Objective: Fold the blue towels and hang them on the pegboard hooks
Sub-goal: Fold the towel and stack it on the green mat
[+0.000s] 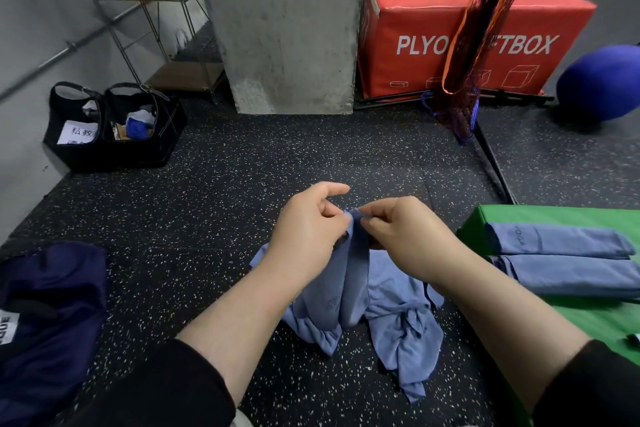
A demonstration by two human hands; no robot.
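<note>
A crumpled blue towel (391,308) hangs from both hands over the speckled black floor, its lower end bunched on the floor. My left hand (308,229) pinches its top edge from the left, and my right hand (405,236) pinches the same edge from the right, fingertips nearly touching. Two folded blue towels (561,260) lie side by side on a green box (588,319) at the right. No pegboard or hooks are in view.
A concrete pillar (287,24) stands ahead with a red plyo box (433,35) to its right. An orange-edged net (474,45) hangs at upper right, beside a blue ball (602,83). A black bag (114,125) sits far left, dark blue fabric (48,315) near left.
</note>
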